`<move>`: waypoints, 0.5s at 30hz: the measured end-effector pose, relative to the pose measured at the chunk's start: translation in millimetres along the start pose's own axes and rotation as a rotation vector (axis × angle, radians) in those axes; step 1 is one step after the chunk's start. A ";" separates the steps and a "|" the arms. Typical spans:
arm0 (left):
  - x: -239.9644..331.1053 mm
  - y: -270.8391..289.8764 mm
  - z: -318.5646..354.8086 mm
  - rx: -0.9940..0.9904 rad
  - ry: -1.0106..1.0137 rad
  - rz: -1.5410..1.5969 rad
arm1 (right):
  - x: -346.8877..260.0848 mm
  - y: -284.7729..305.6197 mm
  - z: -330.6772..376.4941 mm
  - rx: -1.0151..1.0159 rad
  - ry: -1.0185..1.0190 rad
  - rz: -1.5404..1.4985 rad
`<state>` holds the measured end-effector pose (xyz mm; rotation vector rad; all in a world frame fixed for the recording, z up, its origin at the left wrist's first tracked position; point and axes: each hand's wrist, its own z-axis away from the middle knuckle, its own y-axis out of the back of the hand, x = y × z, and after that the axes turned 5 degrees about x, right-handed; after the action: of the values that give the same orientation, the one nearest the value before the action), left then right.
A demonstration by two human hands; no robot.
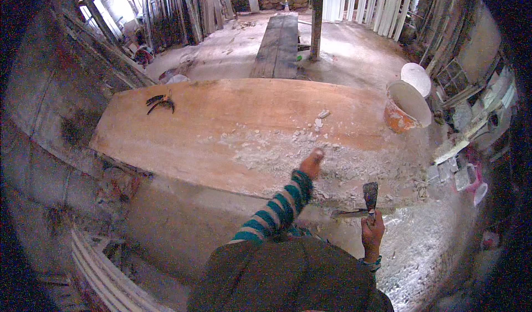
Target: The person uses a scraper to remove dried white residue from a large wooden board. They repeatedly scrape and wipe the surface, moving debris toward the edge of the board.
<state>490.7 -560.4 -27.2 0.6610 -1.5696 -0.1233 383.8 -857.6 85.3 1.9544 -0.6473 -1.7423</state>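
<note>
My left hand (pixel 312 164), at the end of a green-and-grey striped sleeve, is closed above the wooden board (pixel 183 135). A small pale spot shows at its fingertips, but what it holds, if anything, I cannot make out. White plaster-like crumbs and flakes (pixel 266 156) lie scattered on the board around that hand. Near the board's front edge, my right hand (pixel 373 235) grips a putty knife (pixel 370 194) with its dark blade upright. A second flat, dark blade-like piece (pixel 350 213) points left from beside that hand; whether I hold it too I cannot tell.
An orange bucket (pixel 398 118) caked with white stands at the board's right end, beside a round white lid or bucket (pixel 415 79). A black clamp-like tool (pixel 160 102) lies at the far left. Beyond are a long dark plank (pixel 277 46) and a post (pixel 316 21).
</note>
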 end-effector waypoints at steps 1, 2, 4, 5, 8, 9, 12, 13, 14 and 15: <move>-22.7 21.2 -1.1 0.111 -0.019 -0.049 | -8.7 3.2 0.5 -0.033 -0.071 -0.031; -43.7 43.1 -2.9 0.223 -0.034 -0.098 | 7.0 -3.3 2.0 -0.010 -0.022 -0.002; -66.9 103.3 -3.8 0.261 0.274 -0.183 | 58.0 -24.7 8.8 0.057 0.053 0.071; -118.3 147.5 6.0 0.442 0.250 -0.017 | 50.9 -35.9 7.2 0.001 0.127 0.082; -86.1 199.4 12.7 0.595 0.425 -0.194 | 25.9 -63.6 14.3 -0.121 0.072 0.131; -117.3 212.2 21.5 0.505 0.298 -0.394 | 1.0 -73.3 12.7 -0.254 0.013 0.064; -219.8 209.6 27.6 0.408 0.067 -0.843 | -50.2 -110.0 8.3 -0.391 0.148 -0.043; -216.4 174.4 15.4 0.226 0.191 -0.794 | -61.6 -123.3 5.9 -0.361 0.167 -0.016; -110.3 118.2 -1.3 0.050 0.149 -0.671 | -53.2 -124.7 7.8 -0.240 0.083 0.081; -102.6 112.9 4.2 0.141 -0.023 -0.426 | -66.0 -135.8 6.8 -0.205 0.065 0.016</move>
<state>445.7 -419.9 -66.1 1.1035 -1.4490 -0.3399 377.9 -709.8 54.2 1.8509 -0.4424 -1.6572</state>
